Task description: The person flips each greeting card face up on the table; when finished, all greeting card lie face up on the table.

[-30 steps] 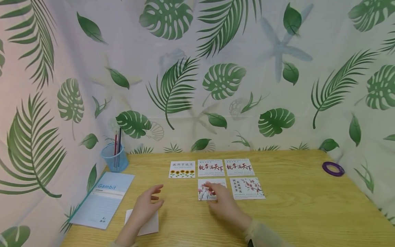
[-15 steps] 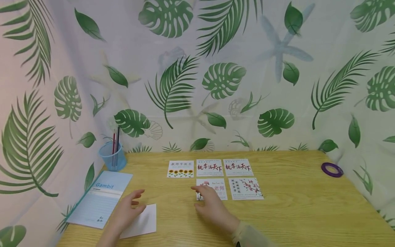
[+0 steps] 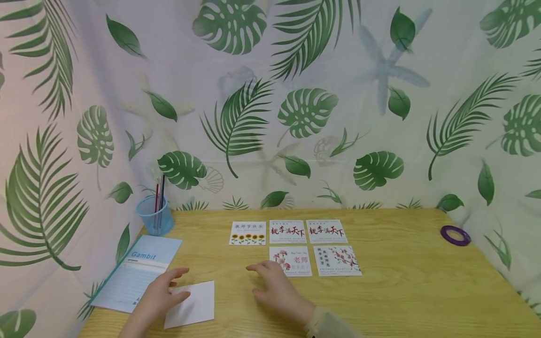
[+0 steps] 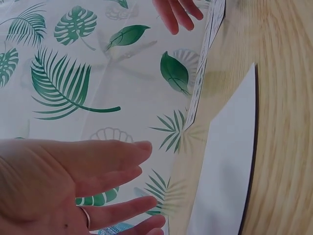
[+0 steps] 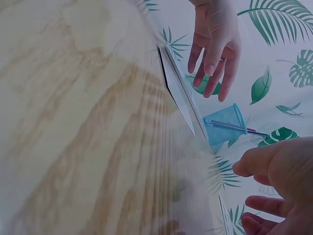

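My left hand (image 3: 158, 295) hovers with relaxed fingers over the left edge of a white blank card stack (image 3: 197, 306), holding nothing. In the left wrist view the stack (image 4: 227, 152) shows a dark lower edge, and a ring sits on one finger of the hand (image 4: 93, 181). My right hand (image 3: 279, 295), also holding nothing, is above the table between that stack and the pink carnation card (image 3: 301, 264), overlapping this card's lower left corner. To its right lies a plum-blossom card (image 3: 338, 261). Behind are a sunflower card (image 3: 247, 234) and two red-lettered cards (image 3: 287, 232).
A blue notebook (image 3: 139, 267) lies at the left, partly behind my left hand. Beyond it stands a blue mesh pen cup (image 3: 155, 218) with several pens or pencils. A purple tape roll (image 3: 455, 235) lies at the far right. Leaf-patterned cloth hangs behind the wooden table (image 3: 401, 291).
My right hand has moved left, uncovering most of the carnation card. My left hand has shifted left and a little down, so more of the white stack shows.
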A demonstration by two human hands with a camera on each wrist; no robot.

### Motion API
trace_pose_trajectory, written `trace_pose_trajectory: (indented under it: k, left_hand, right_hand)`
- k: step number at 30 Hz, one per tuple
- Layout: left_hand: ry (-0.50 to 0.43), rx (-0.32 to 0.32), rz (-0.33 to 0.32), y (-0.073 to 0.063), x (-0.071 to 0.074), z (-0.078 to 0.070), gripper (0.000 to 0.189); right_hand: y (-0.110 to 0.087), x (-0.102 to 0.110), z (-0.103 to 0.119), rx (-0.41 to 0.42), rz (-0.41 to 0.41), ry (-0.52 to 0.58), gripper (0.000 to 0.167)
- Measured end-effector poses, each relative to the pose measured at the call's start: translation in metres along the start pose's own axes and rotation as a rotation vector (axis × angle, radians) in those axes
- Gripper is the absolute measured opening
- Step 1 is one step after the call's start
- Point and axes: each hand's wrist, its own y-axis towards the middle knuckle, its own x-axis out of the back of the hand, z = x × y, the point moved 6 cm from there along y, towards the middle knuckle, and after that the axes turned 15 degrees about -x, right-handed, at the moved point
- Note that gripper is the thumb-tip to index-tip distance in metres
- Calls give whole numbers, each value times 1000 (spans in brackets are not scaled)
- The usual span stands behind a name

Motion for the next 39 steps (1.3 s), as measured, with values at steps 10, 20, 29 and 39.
trace_pose_trajectory:
  k: [10,20,29,39]
  left_hand:
    - [19,-27,59,-5,-3,1,66]
    - [10,-35,63,-13,0,8,73]
    - [151,-125,97,-17,-5,11,93]
    - [124,-56,138,-18,-16,14,103]
  right_hand:
    - [3,-18,21,25,59,-59,53]
    - [5,-32,31,81,90,-121,52]
    - [3,-44,50,199,88,-236,56]
    - [-2,-52,54,307,94,-314,55]
